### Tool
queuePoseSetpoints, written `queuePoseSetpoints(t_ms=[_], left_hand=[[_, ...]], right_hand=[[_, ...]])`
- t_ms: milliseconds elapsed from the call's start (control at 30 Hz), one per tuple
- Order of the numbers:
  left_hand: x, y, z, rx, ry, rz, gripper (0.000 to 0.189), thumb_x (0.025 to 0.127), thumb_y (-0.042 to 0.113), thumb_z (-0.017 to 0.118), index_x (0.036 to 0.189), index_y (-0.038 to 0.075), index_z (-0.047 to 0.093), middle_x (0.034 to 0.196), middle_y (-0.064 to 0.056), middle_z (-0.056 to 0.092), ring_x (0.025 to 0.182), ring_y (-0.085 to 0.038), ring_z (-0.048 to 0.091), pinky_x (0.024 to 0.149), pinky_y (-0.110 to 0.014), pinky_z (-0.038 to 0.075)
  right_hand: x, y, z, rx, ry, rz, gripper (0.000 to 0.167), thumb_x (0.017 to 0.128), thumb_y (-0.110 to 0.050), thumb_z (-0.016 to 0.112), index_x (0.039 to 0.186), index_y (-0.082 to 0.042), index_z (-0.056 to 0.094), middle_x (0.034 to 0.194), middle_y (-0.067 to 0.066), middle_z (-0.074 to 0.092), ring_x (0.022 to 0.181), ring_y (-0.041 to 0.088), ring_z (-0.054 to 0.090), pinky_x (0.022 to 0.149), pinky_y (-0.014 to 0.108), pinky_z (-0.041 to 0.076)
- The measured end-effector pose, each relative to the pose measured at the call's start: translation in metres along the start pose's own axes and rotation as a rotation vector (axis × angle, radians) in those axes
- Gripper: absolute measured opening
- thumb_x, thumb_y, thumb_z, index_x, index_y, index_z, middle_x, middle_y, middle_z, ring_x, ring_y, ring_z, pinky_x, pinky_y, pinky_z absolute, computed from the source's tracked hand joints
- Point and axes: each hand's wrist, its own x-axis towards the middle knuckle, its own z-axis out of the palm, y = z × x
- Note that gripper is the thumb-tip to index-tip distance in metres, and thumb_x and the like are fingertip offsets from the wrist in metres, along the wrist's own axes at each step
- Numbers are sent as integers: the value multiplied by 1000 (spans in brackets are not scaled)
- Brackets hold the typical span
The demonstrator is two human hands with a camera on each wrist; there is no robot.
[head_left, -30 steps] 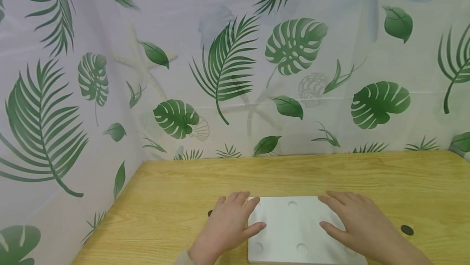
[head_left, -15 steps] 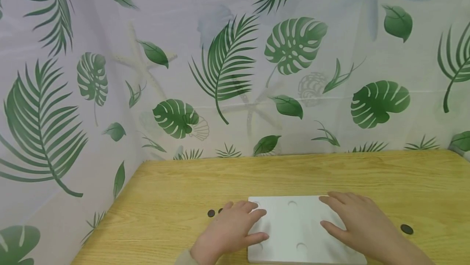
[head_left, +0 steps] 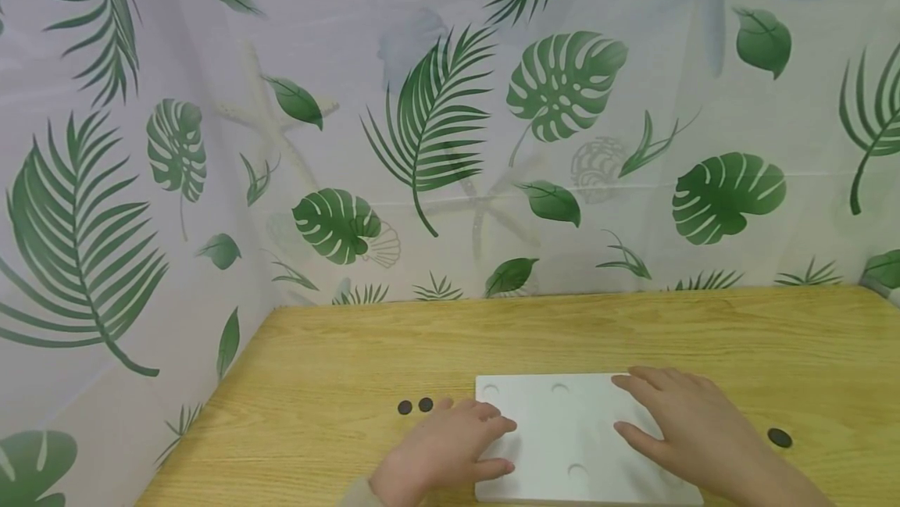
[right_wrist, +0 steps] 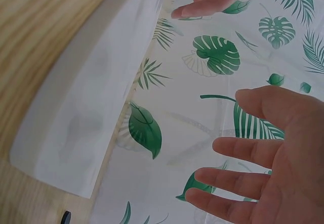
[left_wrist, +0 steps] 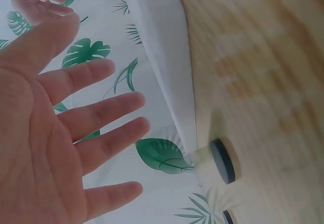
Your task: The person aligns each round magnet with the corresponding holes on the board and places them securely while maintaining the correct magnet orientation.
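A white rectangular board point(head_left: 548, 437) with shallow round recesses lies flat on the wooden table. Over its left edge hovers my left hand point(head_left: 450, 444), its fingers spread and holding nothing; the left wrist view shows the bare palm point(left_wrist: 45, 133). My right hand point(head_left: 692, 429) hangs over the board's right part, fingers apart and likewise holding nothing. In the right wrist view its fingers point(right_wrist: 238, 181) are clear of the board point(right_wrist: 86, 107). Two small black discs point(head_left: 405, 407) lie left of the board, close by my left fingertips. Another black disc point(head_left: 779, 437) lies to the right, beyond my right wrist.
The yellow wood-grain table point(head_left: 337, 366) runs back to a white cloth point(head_left: 450, 140) printed with green leaves, which hangs behind it. More of this cloth hangs along the left side of the table.
My left hand has shifted a little right and toward me, bringing both left discs into full view. The right hand has hardly moved. Board and discs stay in place.
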Motion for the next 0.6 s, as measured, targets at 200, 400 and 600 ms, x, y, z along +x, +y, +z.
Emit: queuePoseSetpoints(t_ms=[200, 400, 600], left_hand=[[1, 1, 2, 6, -39, -5, 36, 90, 43, 59, 123, 27, 62, 120, 12, 59, 114, -10, 52, 92, -40, 44], [2, 1, 3, -29, -77, -12, 35, 90, 42, 59, 122, 28, 62, 120, 13, 59, 112, -9, 53, 92, -39, 44], [2, 2, 5, -40, -88, -13, 34, 89, 40, 61, 121, 29, 62, 120, 13, 59, 113, -8, 52, 95, -41, 43]], right_hand=[[1, -1, -1, 3, -15, 11, 45, 80, -39, 71, 115, -11, 65, 113, 8, 64, 104, 33, 59, 84, 58, 45], [1, -1, 0, 3, -26, 9, 45, 80, -39, 71, 115, -11, 65, 112, 8, 64, 104, 33, 59, 83, 58, 45], [1, 0, 0, 7, -14, 1, 45, 80, -39, 71, 114, -11, 65, 112, 7, 65, 102, 32, 60, 83, 57, 46]])
